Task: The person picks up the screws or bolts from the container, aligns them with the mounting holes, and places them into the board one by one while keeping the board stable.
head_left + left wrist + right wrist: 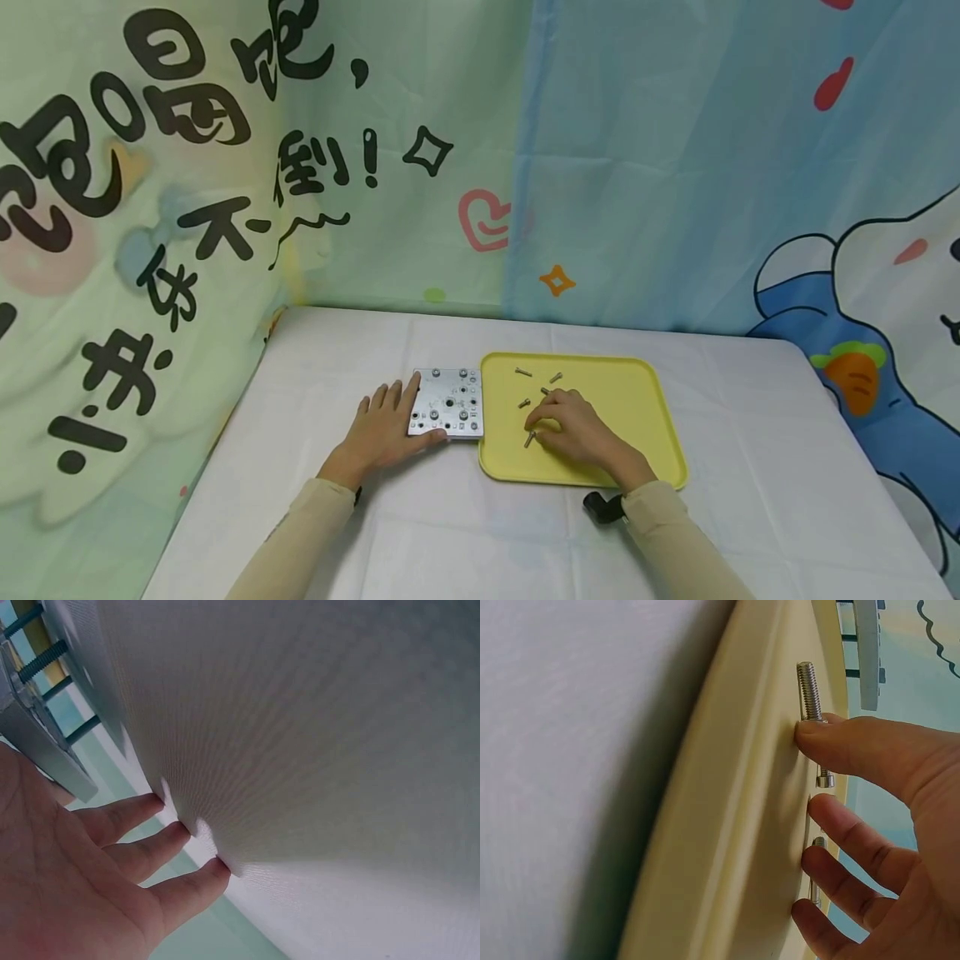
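Note:
A silver metal plate (457,404) with holes and screw heads lies by the yellow tray's left edge. Threaded shafts (43,660) stick out beneath it in the left wrist view. My left hand (386,429) is spread, its index finger along the plate's left edge and its thumb at the near corner. The other left fingertips (217,866) rest on the cloth. Inside the tray (637,400), my right hand (576,429) pinches a screw (808,690) between thumb and index finger, the threaded end showing past the thumb. Its other fingers bend down toward the tray floor.
Several more screws lie scattered in the tray, among them one at the back (523,372) and one left of the right hand (524,403). A white cloth (465,533) covers the table. Printed curtains (637,167) hang behind and at the left.

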Demonstrator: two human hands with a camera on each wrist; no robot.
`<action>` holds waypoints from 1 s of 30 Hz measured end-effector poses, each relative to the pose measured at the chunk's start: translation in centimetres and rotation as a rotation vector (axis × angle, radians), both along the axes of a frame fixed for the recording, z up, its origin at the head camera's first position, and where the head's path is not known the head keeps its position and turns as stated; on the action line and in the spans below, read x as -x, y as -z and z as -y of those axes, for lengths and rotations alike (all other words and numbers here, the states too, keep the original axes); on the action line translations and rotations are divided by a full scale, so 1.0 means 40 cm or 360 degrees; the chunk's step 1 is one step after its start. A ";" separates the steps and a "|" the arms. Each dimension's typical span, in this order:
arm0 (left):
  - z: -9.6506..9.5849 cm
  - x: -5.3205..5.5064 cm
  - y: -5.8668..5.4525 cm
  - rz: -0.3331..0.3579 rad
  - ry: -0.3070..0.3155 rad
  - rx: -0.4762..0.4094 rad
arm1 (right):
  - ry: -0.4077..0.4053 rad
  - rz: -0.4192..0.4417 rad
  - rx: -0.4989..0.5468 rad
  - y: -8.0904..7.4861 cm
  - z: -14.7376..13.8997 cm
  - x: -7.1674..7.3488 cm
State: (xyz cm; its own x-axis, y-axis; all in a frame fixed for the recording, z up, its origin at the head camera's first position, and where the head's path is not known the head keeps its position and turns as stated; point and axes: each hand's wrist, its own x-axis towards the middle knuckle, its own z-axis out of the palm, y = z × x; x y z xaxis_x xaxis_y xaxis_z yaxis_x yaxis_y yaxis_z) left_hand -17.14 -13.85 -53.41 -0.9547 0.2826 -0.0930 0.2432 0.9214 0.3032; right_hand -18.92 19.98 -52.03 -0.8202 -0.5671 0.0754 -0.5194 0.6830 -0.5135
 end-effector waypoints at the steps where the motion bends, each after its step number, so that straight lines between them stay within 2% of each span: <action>1: 0.000 0.001 0.000 0.0002 -0.0001 0.0002 | 0.0000 -0.0004 -0.0002 -0.002 0.000 0.000; 17: -0.001 0.000 -0.007 0.0022 -0.0004 0.0014 | 0.0021 -0.0051 -0.0060 0.003 0.005 0.000; 25: -0.002 -0.002 -0.004 0.0008 0.0001 0.0004 | 0.0043 -0.0059 -0.0009 -0.012 0.014 -0.006; 30: -0.001 -0.002 -0.001 0.0001 -0.0001 -0.0003 | 0.0035 -0.0115 0.0023 -0.018 0.020 -0.003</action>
